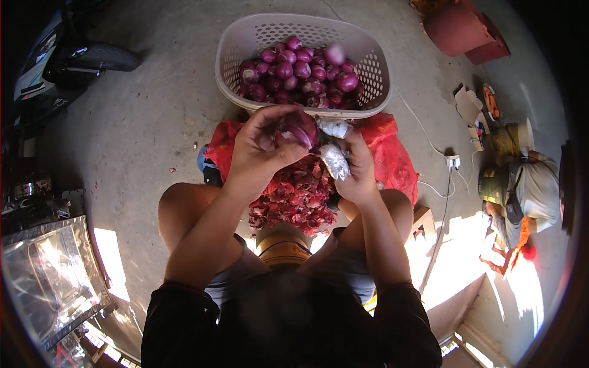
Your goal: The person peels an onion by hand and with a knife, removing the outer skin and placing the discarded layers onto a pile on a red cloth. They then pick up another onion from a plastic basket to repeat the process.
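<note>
My left hand [262, 144] is closed around a red onion [297, 129], with the thumb across its near side. At the onion's right side is my right hand [359, 161], its thumb and forefinger covered in silver wrapping [334, 162]. Those two wrapped fingertips press on the onion's edge, where dark skin shows between them; the exact contact is partly hidden. Just beyond my hands stands a pale perforated plastic basket [224, 67] holding many shiny purple onions [302, 72]. Below my hands lies a heap of dry red onion skins [293, 199].
Red mesh sacking [392, 153] lies on both sides of the skins. A white cable with an adapter [453, 161] crosses the floor at right. Farther right are a seated person [534, 190] and red tubs [457, 27]. A motorbike wheel [110, 56] stands at upper left.
</note>
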Tool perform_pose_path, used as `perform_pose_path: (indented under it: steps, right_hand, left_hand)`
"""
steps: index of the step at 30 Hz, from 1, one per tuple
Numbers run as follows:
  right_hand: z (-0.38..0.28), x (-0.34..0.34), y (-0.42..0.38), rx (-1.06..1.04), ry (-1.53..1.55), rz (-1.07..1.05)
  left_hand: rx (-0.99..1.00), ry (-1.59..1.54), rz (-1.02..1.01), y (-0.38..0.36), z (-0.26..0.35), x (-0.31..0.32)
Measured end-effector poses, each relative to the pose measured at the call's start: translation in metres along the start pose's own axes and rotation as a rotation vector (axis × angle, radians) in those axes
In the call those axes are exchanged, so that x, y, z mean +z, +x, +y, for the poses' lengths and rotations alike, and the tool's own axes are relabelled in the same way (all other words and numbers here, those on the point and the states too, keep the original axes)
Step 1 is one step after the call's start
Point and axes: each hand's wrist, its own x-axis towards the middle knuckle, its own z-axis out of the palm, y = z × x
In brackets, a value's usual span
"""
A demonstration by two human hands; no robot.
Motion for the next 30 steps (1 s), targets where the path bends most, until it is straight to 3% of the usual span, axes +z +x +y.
perform_pose_path:
  steps: [3, 6, 9, 16, 30]
  right_hand:
    - [-0.002, 0.002, 0.001, 0.079, 0.162, 0.079]
    - [-0.004, -0.006, -0.004, 0.169, 0.245, -0.034]
    - [-0.005, -0.009, -0.009, 0.221, 0.116, -0.157]
    - [0.000, -0.002, -0.005, 0.061, -0.009, -0.122]
    - [0.002, -0.004, -0.006, 0.114, -0.025, -0.124]
  left_hand:
    - [0.091, 0.080, -0.004, 0.001, 0.002, 0.003]
    - [0.184, 0.168, -0.008, 0.003, 0.003, 0.001]
    - [0.180, 0.202, -0.004, 0.002, 0.006, 0.001]
    - [0.235, 0.290, -0.023, 0.002, 0.001, -0.003]
    - [0.300, 0.542, 0.027, 0.004, 0.007, -0.004]
